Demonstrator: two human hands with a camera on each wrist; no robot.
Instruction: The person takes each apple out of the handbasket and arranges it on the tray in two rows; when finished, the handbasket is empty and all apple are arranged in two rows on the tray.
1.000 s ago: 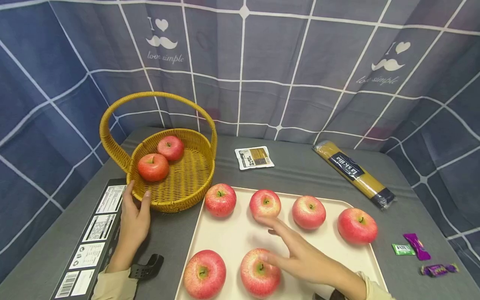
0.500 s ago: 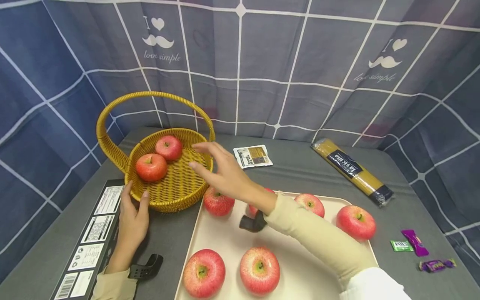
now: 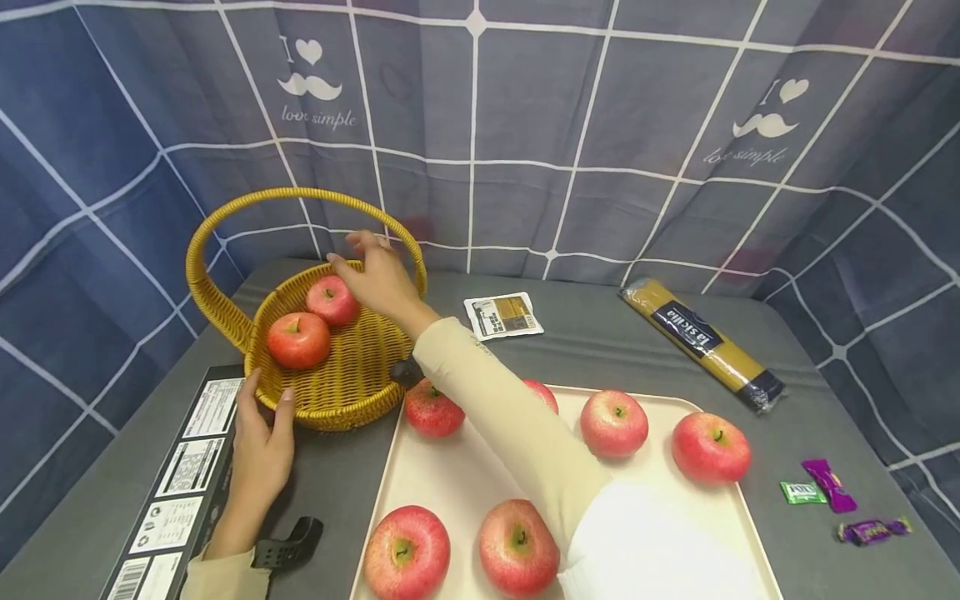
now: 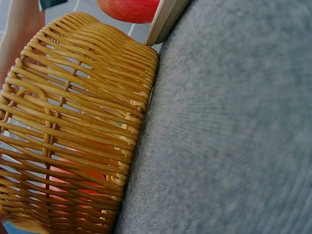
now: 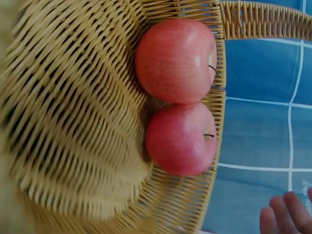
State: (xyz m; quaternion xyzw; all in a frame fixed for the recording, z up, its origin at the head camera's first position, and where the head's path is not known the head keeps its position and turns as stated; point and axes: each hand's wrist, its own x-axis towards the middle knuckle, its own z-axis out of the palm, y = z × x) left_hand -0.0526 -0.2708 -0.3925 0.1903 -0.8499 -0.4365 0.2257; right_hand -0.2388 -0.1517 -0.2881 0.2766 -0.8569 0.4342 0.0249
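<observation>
My left hand touches the front left of the yellow wicker basket, fingers and thumb spread against its outer side. My right hand hovers over the basket's back part, just right of an apple, with nothing in its grasp. Inside the basket, an orange-red apple and a pinker apple lie side by side against the left wall. The right wrist view shows both apples and, at lower right, the right hand's fingertips apart from them. In the left wrist view the basket's weave hides most of the left hand.
A cream tray bearing several apples stands front centre, partly behind my right sleeve. A white packet and a spaghetti pack lie behind it. Candies are at right; a long black box lies at left.
My right hand has moved from above the tray, leftward and away, to over the basket's back. The left hand stays at the basket, and the apples keep their places.
</observation>
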